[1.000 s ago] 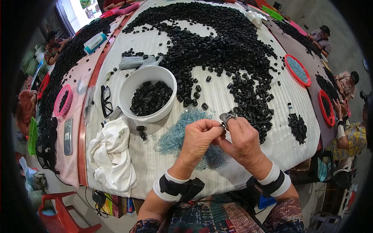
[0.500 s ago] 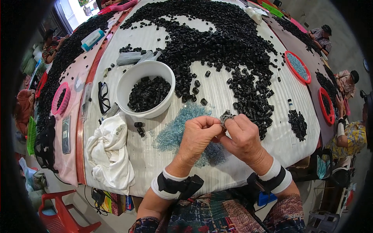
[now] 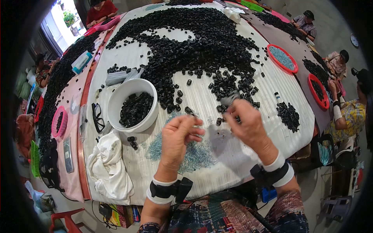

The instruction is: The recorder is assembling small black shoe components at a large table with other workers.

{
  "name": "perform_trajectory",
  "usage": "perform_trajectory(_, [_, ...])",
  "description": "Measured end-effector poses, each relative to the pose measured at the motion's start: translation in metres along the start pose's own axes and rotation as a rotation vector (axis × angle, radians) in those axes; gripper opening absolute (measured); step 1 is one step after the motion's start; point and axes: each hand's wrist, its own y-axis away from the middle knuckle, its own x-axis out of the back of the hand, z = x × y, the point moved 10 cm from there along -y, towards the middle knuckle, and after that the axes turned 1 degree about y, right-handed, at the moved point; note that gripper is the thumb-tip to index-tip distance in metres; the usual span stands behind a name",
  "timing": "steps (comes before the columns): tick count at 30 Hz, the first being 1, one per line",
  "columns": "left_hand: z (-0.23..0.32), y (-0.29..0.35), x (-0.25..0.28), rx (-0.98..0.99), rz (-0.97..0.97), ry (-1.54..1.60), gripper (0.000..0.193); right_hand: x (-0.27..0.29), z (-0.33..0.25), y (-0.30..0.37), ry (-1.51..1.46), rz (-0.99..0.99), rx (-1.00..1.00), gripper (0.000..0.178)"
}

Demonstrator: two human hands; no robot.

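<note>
My left hand (image 3: 180, 136) hovers over a patch of tiny pale blue beads (image 3: 194, 155), its fingers curled toward the thumb; nothing shows in it. My right hand (image 3: 246, 122) is a hand's width to the right, pinching a small grey metal piece (image 3: 230, 99) that is blurred. It is held up just in front of the loose black pieces (image 3: 225, 83) at the edge of the big black heap (image 3: 194, 39). Both wrists wear white bands with black straps.
A white bowl (image 3: 116, 97) half full of black pieces stands left of my hands. A white cloth (image 3: 108, 167), eyeglasses (image 3: 97, 116) and a small black pile (image 3: 288, 114) lie nearby. Red trays (image 3: 281, 58) sit far right. Other people sit around the table's edges.
My hands were pressed together around the grey piece over the blue beads. They have since pulled apart, and the right hand has lifted the piece toward the black heap.
</note>
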Motion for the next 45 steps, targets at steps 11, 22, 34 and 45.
perform_trajectory(11, [0.057,0.003,0.083,-0.24,0.468,0.221,0.039,-0.042,0.031,0.034,0.228,-0.21,-0.028,0.018])
perform_trajectory(22, [0.06,-0.004,0.063,-0.166,0.184,0.307,0.042,-0.049,0.006,0.016,0.169,-0.242,0.026,0.031])
perform_trajectory(34, [-0.013,-0.001,0.008,0.121,-0.057,-0.079,0.021,-0.027,-0.031,0.009,-0.18,-0.035,0.168,0.033])
perform_trajectory(45, [-0.028,0.008,-0.023,0.238,-0.294,0.098,0.021,-0.012,-0.051,0.012,-0.238,0.032,0.227,0.03])
